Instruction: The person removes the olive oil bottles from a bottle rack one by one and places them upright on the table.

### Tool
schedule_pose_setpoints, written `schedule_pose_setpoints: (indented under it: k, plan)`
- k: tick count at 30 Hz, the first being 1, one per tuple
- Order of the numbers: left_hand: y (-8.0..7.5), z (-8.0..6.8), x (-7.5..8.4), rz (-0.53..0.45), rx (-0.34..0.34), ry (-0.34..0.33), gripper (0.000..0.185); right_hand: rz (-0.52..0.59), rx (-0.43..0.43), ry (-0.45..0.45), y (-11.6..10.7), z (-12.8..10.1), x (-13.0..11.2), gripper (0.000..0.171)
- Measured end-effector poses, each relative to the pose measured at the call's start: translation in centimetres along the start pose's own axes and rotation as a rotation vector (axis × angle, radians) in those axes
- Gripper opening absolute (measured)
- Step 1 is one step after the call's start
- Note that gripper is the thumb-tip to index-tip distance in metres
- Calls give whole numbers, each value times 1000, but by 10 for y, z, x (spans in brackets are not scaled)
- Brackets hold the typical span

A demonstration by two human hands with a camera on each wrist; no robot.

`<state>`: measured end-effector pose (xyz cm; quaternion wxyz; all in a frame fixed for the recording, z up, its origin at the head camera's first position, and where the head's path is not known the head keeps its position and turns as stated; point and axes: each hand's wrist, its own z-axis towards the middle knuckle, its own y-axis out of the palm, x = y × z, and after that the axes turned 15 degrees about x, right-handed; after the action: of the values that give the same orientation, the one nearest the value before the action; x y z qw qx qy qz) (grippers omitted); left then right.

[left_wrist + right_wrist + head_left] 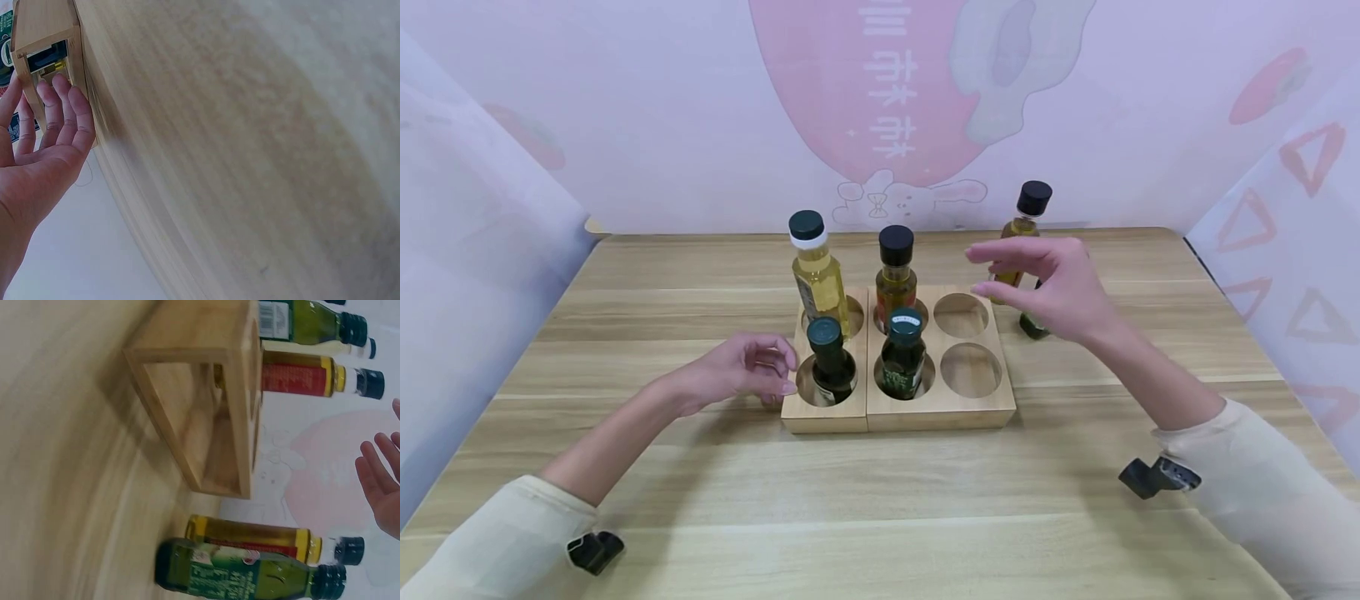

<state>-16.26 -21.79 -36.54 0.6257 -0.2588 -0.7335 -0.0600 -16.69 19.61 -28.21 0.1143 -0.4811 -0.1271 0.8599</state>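
Note:
A wooden bottle rack [940, 412] of two blocks stands mid-table. In its left column are a pale oil bottle [820, 283] with a dark green cap and white collar and a dark green-capped bottle [827, 358]. The middle column holds a black-capped amber oil bottle [897, 287] and a green bottle [904, 358]. My left hand [741, 375] is at the rack's left end, fingers loosely bent. My right hand [1052, 283] hovers beyond the back right corner, thumb and fingers apart, holding nothing. Behind it stand another amber oil bottle [250, 539] and green bottle [231, 569], partly hidden in the head view.
Two round holes [970, 371] are visible in the rack's right column. A pale printed curtain [662, 125] hangs behind the table [737, 517]. Small black devices [597, 552] are worn at both cuffs.

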Motion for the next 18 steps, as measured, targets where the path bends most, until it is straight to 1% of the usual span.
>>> schedule_pose_setpoints:
  k: [4,8,18]
  plan:
    - [0,0,1,0,-3,11,24,9,-50,23,9,-5,5,34]
    - [0,0,0,0,-3,18,24,46,-74,29,16,-8,7,34]
    - [-1,1,-4,2,-3,8,24,105,-158,55,30,-16,5,38]
